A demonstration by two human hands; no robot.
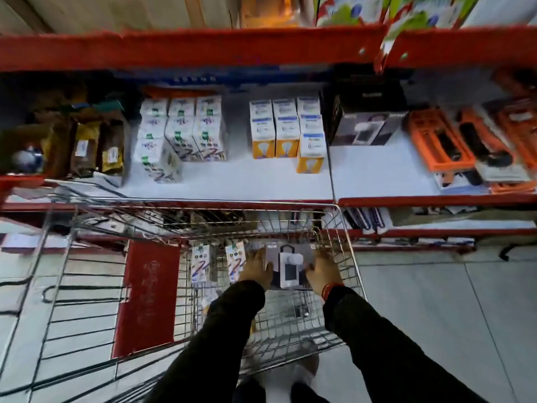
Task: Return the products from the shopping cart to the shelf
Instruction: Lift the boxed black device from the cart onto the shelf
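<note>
Inside the wire shopping cart [347, 245] lies a grey box picturing a white lantern [290, 266]. My left hand [257, 270] grips its left side and my right hand [324, 270] grips its right side. Two small white bulb boxes [219, 263] stand in the cart just left of my left hand. On the white shelf [232, 181] above the cart sits a matching grey lantern box [367, 128], with white bulb boxes [180, 132] and orange-bottomed bulb boxes [286, 132] in rows.
Orange blister packs [465, 141] fill the shelf's right end and brown packets [96, 146] the left. A red shelf lip [203, 48] overhangs above. The cart's red child-seat flap [145, 298] lies to the left. Lower shelves and grey floor tiles lie on the right.
</note>
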